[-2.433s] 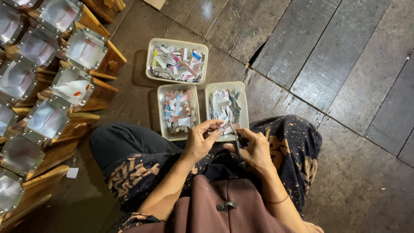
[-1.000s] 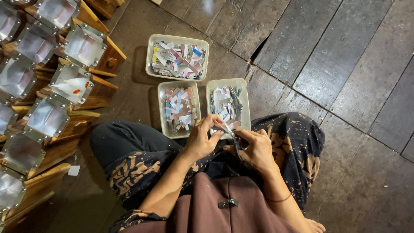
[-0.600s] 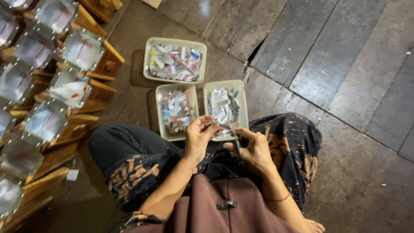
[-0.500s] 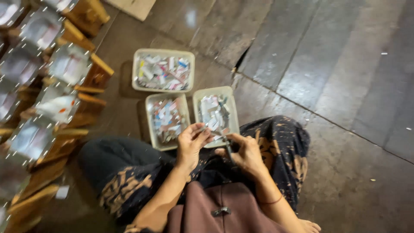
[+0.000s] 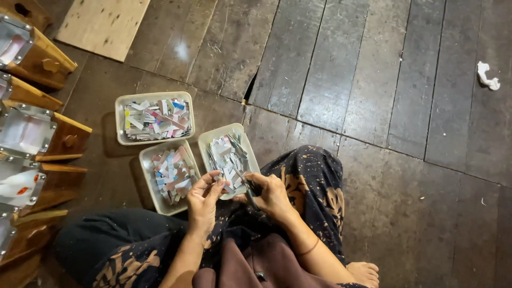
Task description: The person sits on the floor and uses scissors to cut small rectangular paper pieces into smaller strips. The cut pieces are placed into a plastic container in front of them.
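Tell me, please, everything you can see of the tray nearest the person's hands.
The tray is a pale, rounded-corner rectangular tub, plastic by its look, standing flat on the dark wooden floor just ahead of the person's knees. It holds a loose heap of cut paper strips, mostly white and grey. Its left side lies close against a second tray of pink and blue strips. The left hand and right hand cover its near end; the right hand seems to hold scissors.

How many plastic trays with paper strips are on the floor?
3. One tray lies farthest from the person, a second tray sits below it, and a third tray is beside that, by the hands. None seems hidden.
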